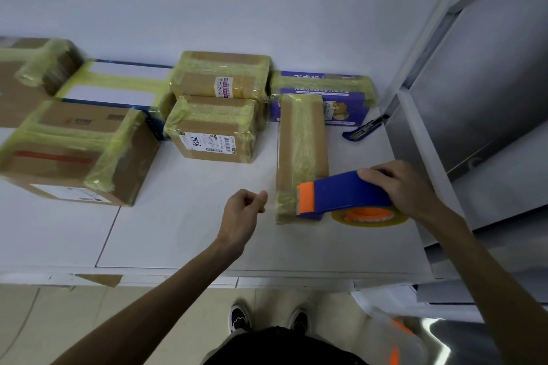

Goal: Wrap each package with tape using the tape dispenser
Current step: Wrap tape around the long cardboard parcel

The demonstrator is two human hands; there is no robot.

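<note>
The right hand [397, 187] grasps the blue-and-orange tape dispenser [344, 191] at the near end of the long cardboard package [301, 139] on the white bench [189, 231]. The left hand [243, 213] hovers just beside it, fingers [261, 197] clenched, holding nothing.

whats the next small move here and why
Probably set the left hand on the long box to steady it. The right hand grips the tape dispenser at the box's near end, while the left hovers curled beside it, seemingly touching nothing, so a pull could drag the box.
</note>
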